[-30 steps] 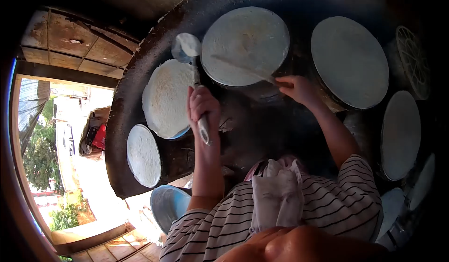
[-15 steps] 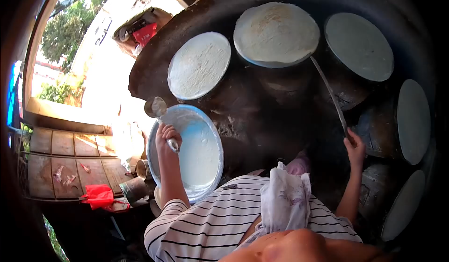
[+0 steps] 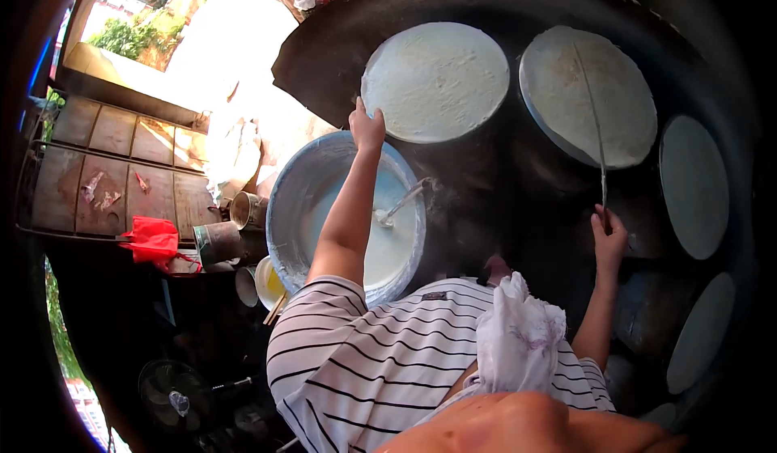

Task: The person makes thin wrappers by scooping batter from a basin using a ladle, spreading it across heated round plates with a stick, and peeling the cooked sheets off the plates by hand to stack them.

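Observation:
My left hand (image 3: 368,127) is at the near left edge of a round white pancake (image 3: 437,81), thumb and forefinger apart, holding nothing visible. Below that arm stands a blue-rimmed tub (image 3: 279,202) of white batter (image 3: 387,259). A metal ladle (image 3: 402,202) rests in it, its handle leaning on the right rim. In my right hand (image 3: 609,234) is a long thin stick (image 3: 603,179). It reaches across a second pancake (image 3: 558,89) with a brownish patch; whether it lies over or under the sheet I cannot tell.
More round white sheets (image 3: 694,186) curve down the right side. A dark curved wall (image 3: 324,69) rises behind them. At left are a tiled ledge (image 3: 105,186), a red bag (image 3: 152,243), metal cans (image 3: 218,243) and a bowl of yellow liquid (image 3: 271,283). A fan (image 3: 178,400) stands lower left.
My view has turned left. My left hand has let go of the ladle, now in the tub, and moved to the pancake's edge. The stick has moved from the second pancake's edge to across it.

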